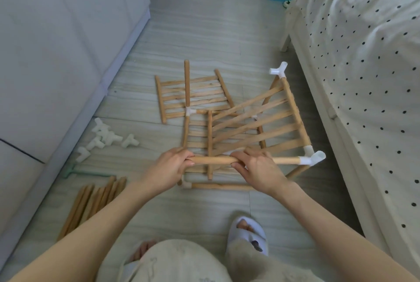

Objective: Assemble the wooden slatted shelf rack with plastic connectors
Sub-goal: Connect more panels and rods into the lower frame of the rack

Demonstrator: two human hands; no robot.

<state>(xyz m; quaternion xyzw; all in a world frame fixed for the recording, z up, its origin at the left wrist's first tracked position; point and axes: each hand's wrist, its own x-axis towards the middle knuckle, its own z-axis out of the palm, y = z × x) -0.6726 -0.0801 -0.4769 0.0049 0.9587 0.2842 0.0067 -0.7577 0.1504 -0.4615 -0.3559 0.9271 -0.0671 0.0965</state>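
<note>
A person crouched on the floor [204,31] holds a round wooden rod [281,160] of a half-built slatted rack, both hands curled around it. The left hand [169,169] grips the rod's free end, fingers wrapped over the top; the right hand [256,168] grips it nearer the middle, thumb beneath. The rod's far end sits in a white plastic corner connector [312,159], which also joins the tilted slatted panel [256,120] rising toward a second connector [278,70] near the bed [363,54]. A lower frame with another slatted panel [195,136] lies flat on the floor under the hands, and a third panel [193,95] lies beyond it.

Loose connectors [106,137] sit in a cluster by the grey cabinet [56,54] at the left, with spare rods [91,199] bundled just nearer the person.

The parts look light and stiff, the thin slats likely the weakest point, so the rods, not the slats, are the place to take hold. The joints appear to be push-fit, so the raised panel may wobble or pull out of its sockets if twisted. A grip close to each socket should give the straightest push. The smooth rods may slip in the hand under a hard shove.
</note>
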